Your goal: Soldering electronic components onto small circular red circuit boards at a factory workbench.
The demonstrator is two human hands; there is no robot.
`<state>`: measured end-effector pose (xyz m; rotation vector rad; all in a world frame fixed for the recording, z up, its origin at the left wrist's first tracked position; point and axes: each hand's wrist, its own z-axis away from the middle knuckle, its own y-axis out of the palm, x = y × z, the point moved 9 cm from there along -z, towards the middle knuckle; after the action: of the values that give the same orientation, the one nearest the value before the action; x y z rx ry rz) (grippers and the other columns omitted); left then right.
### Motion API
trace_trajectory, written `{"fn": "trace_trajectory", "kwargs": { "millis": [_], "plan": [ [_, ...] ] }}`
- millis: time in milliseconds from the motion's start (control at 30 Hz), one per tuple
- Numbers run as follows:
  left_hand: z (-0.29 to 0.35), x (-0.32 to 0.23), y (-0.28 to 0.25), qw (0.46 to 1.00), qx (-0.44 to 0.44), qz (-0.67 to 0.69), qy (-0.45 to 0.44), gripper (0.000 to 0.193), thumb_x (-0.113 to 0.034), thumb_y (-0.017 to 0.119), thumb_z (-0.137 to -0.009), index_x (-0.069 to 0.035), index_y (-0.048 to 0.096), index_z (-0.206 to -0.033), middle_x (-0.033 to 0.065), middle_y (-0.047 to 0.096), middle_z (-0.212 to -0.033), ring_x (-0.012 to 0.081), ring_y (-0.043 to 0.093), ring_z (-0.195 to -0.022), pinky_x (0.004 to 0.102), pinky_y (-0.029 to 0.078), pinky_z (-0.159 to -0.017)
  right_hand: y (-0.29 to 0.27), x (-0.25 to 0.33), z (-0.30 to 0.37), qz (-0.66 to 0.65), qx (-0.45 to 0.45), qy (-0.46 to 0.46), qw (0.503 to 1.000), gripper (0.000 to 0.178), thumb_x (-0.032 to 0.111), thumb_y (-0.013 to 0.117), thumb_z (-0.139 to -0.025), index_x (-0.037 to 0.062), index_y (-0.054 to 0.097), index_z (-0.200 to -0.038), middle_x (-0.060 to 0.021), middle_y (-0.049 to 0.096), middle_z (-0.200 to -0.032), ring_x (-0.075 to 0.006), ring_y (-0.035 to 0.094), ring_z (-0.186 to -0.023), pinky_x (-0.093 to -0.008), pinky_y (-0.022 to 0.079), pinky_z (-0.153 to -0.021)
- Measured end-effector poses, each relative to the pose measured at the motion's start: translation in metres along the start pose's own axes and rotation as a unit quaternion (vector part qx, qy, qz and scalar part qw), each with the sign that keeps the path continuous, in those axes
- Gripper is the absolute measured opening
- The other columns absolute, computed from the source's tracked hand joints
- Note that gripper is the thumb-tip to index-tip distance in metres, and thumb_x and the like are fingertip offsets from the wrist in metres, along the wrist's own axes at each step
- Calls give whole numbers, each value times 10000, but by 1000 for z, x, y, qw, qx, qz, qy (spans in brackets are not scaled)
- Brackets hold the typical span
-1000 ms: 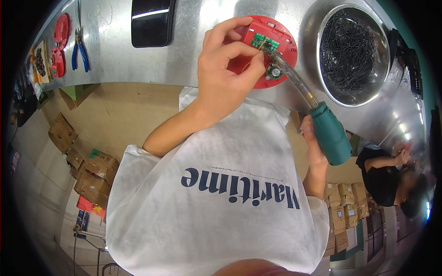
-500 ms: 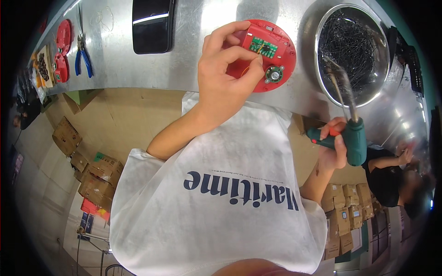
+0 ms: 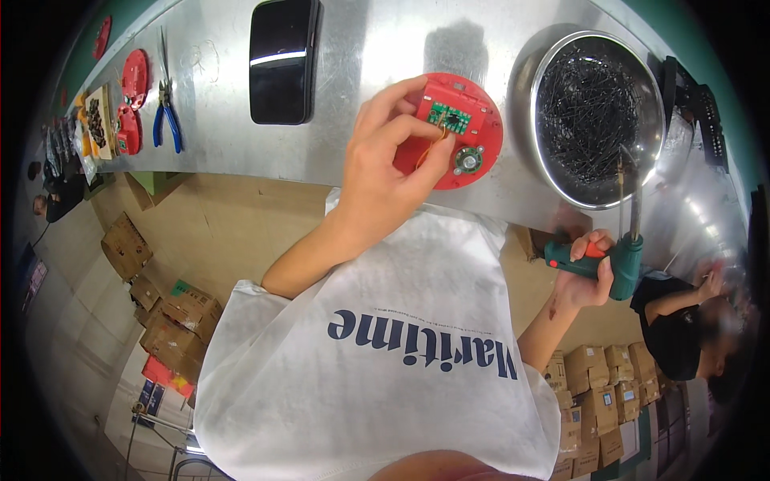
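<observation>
A round red plastic housing (image 3: 459,132) is lying on the metal workbench (image 3: 369,96), near its front edge, with a small green circuit board (image 3: 448,119) seated in its upper part and a round silver component (image 3: 468,159) lower down. The left hand (image 3: 385,172) is resting over the housing's left side, its fingers curled and pinching a thin orange wire (image 3: 427,152) against the red plastic. The right hand (image 3: 588,272) is gripping a green soldering gun (image 3: 613,256) tightly around the handle, holding it off the bench edge, well apart from the housing, with its long tip pointing up towards a steel bowl (image 3: 597,112). The bowl, filled with thin dark wire pieces, is standing just to the right of the housing. A black phone (image 3: 282,60) is lying to the left, and blue-handled pliers (image 3: 167,120) and more red housings (image 3: 132,80) are sitting further left.
</observation>
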<state>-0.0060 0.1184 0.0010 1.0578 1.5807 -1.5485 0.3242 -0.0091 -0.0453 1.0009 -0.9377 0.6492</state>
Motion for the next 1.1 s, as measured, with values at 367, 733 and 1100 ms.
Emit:
{"fn": "trace_trajectory", "kwargs": {
  "millis": [367, 733, 1100],
  "plan": [
    [-76, -19, 17, 913, 323, -205, 143, 459, -192, 722, -744, -99, 596, -1175, 135, 579, -1014, 331, 589, -940, 420, 478, -819, -12, -11, 8, -96, -59, 0, 994, 250, 188, 525, -850, -32, 490, -963, -158, 506, -997, -204, 486, -646, -296, 408, -614],
    [-273, 51, -61, 878, -101, -465, -52, 634, -482, 656, -802, 18, 561, -1180, 249, 530, -1176, 372, 573, -1059, 433, 508, -837, -2, -10, 7, -85, -79, -19, 993, 232, 193, 514, -855, -17, 499, -952, -137, 526, -969, -180, 505, -645, -275, 411, -593],
    [-68, -17, 3, 882, 250, -267, 298, 512, -148, 650, -824, -63, 511, -1309, 167, 485, -1329, 359, 499, -1155, 423, 448, -942, -6, -12, 5, -102, -63, -29, 992, 228, 178, 510, -854, -27, 509, -952, -153, 520, -987, -196, 486, -667, -291, 400, -613]
  ]
}}
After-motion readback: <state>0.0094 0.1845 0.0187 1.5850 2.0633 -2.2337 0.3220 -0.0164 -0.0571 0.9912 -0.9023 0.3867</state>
